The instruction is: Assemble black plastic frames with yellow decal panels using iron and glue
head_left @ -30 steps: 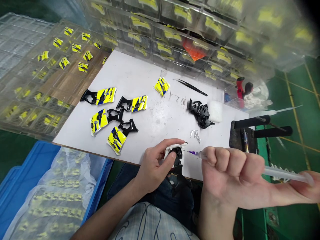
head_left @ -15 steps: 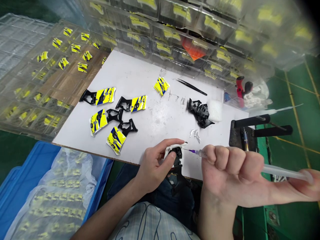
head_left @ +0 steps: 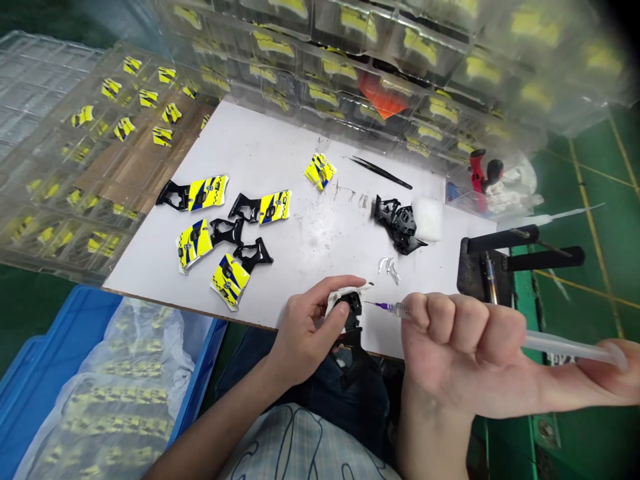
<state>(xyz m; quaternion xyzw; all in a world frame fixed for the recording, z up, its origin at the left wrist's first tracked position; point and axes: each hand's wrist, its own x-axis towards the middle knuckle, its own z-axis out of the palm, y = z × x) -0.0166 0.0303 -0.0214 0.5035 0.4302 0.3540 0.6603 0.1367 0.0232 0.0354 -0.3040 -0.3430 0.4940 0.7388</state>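
Observation:
Near the table's front edge my left hand (head_left: pixel 310 327) grips a small plastic part (head_left: pixel 354 308), white shell with a black inner piece, between thumb and fingers. A black arm of it hangs down below my fingers. My right hand (head_left: pixel 460 353) is wrapped round a syringe (head_left: pixel 560 345), its thumb at the plunger end. The purple needle hub (head_left: pixel 384 307) points left, and the thin needle tip is at the part's right edge; whether it touches cannot be made out. Beyond the hands lie small silver pieces (head_left: pixel 389 269) and a black part (head_left: pixel 399 223).
Several yellow-and-black panels (head_left: pixel 207 193) lie on the white table (head_left: pixel 280 143) at left, with one yellow panel (head_left: pixel 320 171) and tweezers (head_left: pixel 381 172) farther back. Clear compartment boxes (head_left: pixel 300 80) wall the far side. A black stand (head_left: pixel 487 267) is at right, a blue crate (head_left: pixel 207 363) below left.
The needle tip and the held part have shifted very slightly left in view. Both hands keep the same grip. The rest of the scene has drifted slightly left with the camera.

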